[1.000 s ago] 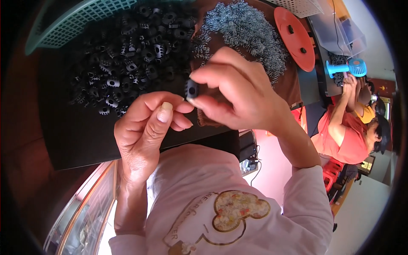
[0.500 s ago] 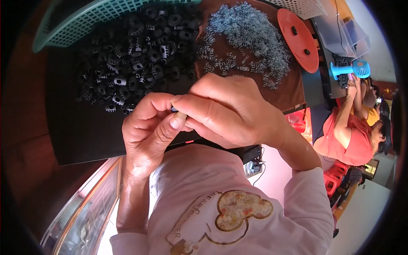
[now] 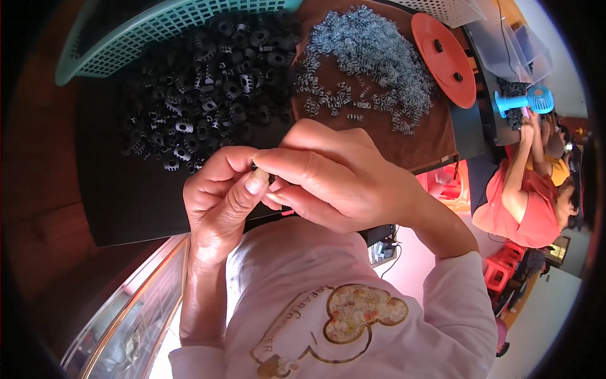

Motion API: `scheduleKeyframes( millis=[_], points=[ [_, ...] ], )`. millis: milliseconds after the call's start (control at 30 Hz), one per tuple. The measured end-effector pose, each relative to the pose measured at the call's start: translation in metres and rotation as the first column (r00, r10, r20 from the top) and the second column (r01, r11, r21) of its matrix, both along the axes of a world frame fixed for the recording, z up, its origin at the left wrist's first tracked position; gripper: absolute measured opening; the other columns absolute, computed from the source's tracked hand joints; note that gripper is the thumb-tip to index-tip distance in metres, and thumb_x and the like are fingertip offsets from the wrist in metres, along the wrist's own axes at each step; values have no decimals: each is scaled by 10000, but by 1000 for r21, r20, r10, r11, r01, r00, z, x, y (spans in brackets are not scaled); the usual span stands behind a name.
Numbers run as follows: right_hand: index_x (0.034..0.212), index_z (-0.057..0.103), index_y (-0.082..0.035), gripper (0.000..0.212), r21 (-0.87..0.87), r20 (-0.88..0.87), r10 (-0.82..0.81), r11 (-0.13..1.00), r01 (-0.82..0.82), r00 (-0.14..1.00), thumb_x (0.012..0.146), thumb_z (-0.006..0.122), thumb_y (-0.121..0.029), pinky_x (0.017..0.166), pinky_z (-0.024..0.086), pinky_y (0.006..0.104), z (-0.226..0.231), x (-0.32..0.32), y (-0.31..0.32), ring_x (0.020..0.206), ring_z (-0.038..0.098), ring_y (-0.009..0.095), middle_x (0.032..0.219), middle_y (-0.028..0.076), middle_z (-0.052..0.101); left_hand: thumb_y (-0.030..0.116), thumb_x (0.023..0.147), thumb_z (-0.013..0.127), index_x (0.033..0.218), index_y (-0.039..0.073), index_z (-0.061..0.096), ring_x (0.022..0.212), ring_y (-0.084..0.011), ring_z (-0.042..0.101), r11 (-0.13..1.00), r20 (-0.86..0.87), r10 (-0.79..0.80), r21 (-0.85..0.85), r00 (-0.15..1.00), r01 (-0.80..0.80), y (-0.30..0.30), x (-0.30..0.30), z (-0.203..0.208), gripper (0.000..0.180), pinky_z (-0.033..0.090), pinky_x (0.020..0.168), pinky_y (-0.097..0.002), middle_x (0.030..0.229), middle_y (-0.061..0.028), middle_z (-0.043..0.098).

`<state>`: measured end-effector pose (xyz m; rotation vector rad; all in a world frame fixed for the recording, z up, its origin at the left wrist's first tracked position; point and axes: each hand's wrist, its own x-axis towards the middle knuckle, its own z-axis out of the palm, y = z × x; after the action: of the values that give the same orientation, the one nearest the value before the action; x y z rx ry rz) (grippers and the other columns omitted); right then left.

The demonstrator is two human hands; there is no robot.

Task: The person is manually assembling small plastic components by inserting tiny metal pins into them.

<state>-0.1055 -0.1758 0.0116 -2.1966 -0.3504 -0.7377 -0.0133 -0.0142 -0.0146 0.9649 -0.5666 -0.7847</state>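
Note:
My left hand (image 3: 221, 201) and my right hand (image 3: 344, 180) meet in front of my body, fingertips touching. The left thumb and forefinger pinch a small black piece (image 3: 255, 167); only a dark sliver of it shows between the fingers. My right thumb and fingers close on the same spot, covering the rest. Beyond the left hand lies a heap of black toothed hair claw clip parts (image 3: 205, 101). Past the right hand, a pile of small metal springs (image 3: 363, 44) is spread on a brown cloth (image 3: 429, 142), some loose ones nearer to me.
A green plastic basket (image 3: 126, 47) stands at the far left behind the heap. An oval red plate (image 3: 445, 60) with two black pieces rests at the far right, near a clear bin (image 3: 505, 54). People in red (image 3: 521, 208) and yellow sit at the right by a blue fan (image 3: 524, 102).
Both hands stay together, with the right fingers shifting slightly around the pinched piece. The black piece is more covered now. The whole view has moved a little.

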Motion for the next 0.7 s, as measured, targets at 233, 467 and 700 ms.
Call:
scheduleKeyframes(
  millis=[233,467,700],
  points=[
    [1083,602,-42,370,-46,-31,-5,999,4,1000,739,736,-70,405,420,318,2,3,-2,549,550,196,800,40,512,169,976,583,1017,-67,627,659,-148,626,1000,-21,4,-6,1000,-4,-2,1,4,244,532,642,-269,843,-95,664],
    [1213,596,5,398,-14,-120,35,999,-37,992,822,668,-16,477,457,310,4,-2,-6,587,575,208,824,83,550,164,988,552,1022,-64,614,655,-138,612,998,-39,9,56,999,-7,-5,0,8,238,510,633,-255,816,-92,655],
    [929,610,-57,107,-105,-143,-232,970,218,962,851,665,-106,605,474,351,27,-18,-53,685,590,272,784,91,569,88,911,549,922,-63,614,660,-143,608,998,-47,-29,57,998,31,-2,2,6,165,509,587,-244,818,-144,656]
  ],
)
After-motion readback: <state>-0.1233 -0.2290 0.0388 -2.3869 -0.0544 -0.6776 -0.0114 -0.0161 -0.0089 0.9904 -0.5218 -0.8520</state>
